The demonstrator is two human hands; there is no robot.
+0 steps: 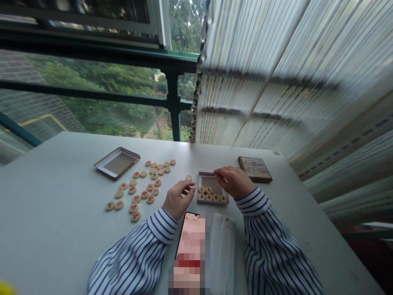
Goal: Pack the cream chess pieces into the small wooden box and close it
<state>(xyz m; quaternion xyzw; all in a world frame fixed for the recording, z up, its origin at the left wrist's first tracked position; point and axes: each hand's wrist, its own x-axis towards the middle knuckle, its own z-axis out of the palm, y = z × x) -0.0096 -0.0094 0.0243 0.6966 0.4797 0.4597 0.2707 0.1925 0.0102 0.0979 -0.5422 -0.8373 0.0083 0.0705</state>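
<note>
A small shallow box tray (211,177) lies on the white table (55,205) and holds several round wooden chess pieces (208,194) in its near rows. My right hand (233,180) rests over the tray's right side with fingers curled, thumb and forefinger pinched; what they hold is hidden. My left hand (178,198) sits just left of the tray, fingers closed in a pinch near its edge. One loose piece (188,178) lies just beyond my left fingers. Many more pieces (147,184), some with red marks, are scattered to the left.
An upturned box lid (117,163) lies at the far left and a flat printed box (255,169) at the far right. A phone (190,241) and folded white paper (221,250) lie at the near edge. Window railing and a curtain stand behind the table.
</note>
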